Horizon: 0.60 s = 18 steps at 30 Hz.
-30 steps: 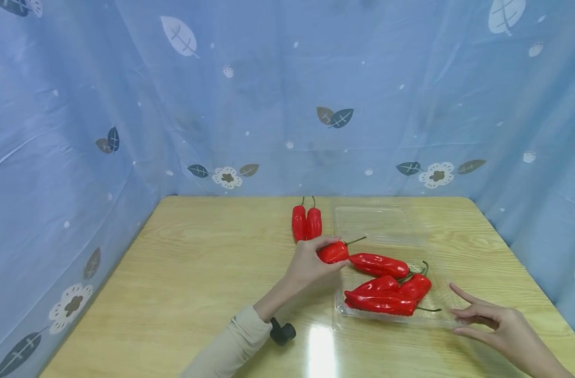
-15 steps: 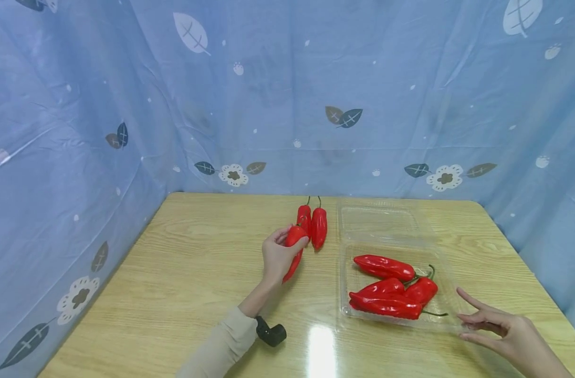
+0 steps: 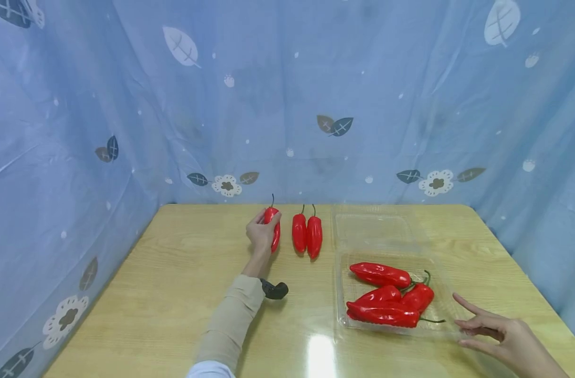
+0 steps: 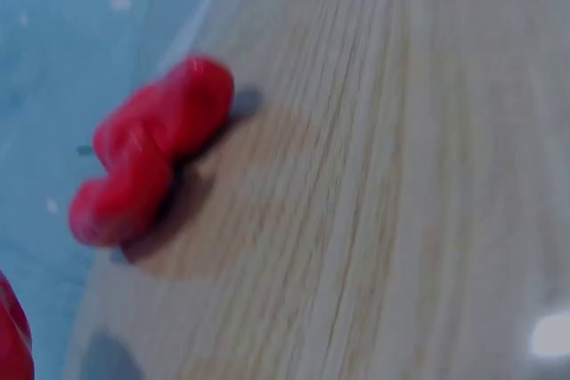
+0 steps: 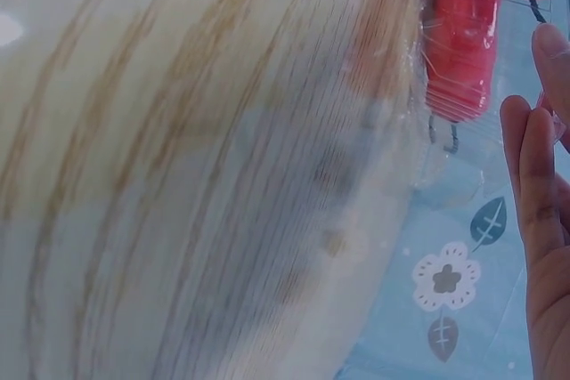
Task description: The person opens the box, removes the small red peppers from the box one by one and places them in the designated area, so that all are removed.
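Near the table's back edge, my left hand (image 3: 259, 233) grips a red chili pepper (image 3: 275, 236) between thumb and fingers, its stem pointing away. A bit of this pepper (image 4: 12, 344) shows at the left wrist view's lower left. Just right of the hand lie two more red peppers (image 3: 314, 236) side by side, stems toward the back. A clear plastic clamshell box (image 3: 341, 299) stands at the right, lid folded back, with several red peppers (image 3: 384, 313) inside. At its front right corner, my right hand (image 3: 509, 336) pinches the rim; in the right wrist view its fingers (image 5: 539, 175) meet there.
The flat transparent lid (image 3: 377, 228) reaches to the back of the wooden table (image 3: 197, 294). A blue patterned curtain (image 3: 278, 94) hangs behind and along both sides. A black wrist camera (image 3: 274, 290) sticks out from the left sleeve.
My left hand has carried its pepper leftward and back from beside the box, past the pair, turning it stem-back. The right hand stays at the box corner. The head view has shifted slightly.
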{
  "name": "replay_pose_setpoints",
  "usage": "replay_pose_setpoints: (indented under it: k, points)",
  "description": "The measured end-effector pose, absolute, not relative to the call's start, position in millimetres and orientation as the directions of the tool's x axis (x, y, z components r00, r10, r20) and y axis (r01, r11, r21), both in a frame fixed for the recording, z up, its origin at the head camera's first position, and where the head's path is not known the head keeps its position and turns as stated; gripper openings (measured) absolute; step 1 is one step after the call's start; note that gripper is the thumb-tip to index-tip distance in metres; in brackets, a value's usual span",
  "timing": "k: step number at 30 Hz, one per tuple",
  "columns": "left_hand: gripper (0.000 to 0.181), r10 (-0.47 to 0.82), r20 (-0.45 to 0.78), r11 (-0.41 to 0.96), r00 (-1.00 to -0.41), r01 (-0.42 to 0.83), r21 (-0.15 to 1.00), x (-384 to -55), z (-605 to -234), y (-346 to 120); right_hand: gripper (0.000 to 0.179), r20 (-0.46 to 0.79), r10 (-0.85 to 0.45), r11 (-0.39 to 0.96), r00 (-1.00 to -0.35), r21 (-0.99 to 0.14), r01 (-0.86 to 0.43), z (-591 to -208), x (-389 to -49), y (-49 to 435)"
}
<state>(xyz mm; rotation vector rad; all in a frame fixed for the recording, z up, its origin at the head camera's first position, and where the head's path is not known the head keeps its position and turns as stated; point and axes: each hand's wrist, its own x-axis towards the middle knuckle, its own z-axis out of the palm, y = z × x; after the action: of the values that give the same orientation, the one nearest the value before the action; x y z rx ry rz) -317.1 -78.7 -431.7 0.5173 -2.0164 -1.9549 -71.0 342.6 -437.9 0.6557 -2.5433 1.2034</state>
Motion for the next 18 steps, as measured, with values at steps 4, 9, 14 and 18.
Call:
replay_pose_setpoints:
  k: [4, 9, 14, 18]
  points:
    - [0.055, -0.451, -0.061, 0.077, -0.89, -0.107, 0.991, -327, -447, -77, 0.039, 0.435, -0.302, 0.539, -0.848, -0.656, -0.528, -439, -72, 342]
    - [0.053, -0.441, 0.013, 0.193, -0.897, -0.081, 0.978, -330, -461, -77, 0.041, 0.449, -0.31, 0.526, -0.838, -0.653, -0.544, -438, -71, 340]
    - [0.053, -0.378, 0.041, 0.28, -0.925, -0.072, 0.957, -330, -465, -76, 0.042, 0.457, -0.312, 0.521, -0.833, -0.651, -0.552, -437, -69, 341]
    - [0.056, -0.347, 0.066, 0.312, -0.935, -0.049, 0.949, -335, -464, -74, 0.04, 0.446, -0.291, 0.559, -0.846, -0.638, -0.529, -436, -69, 339]
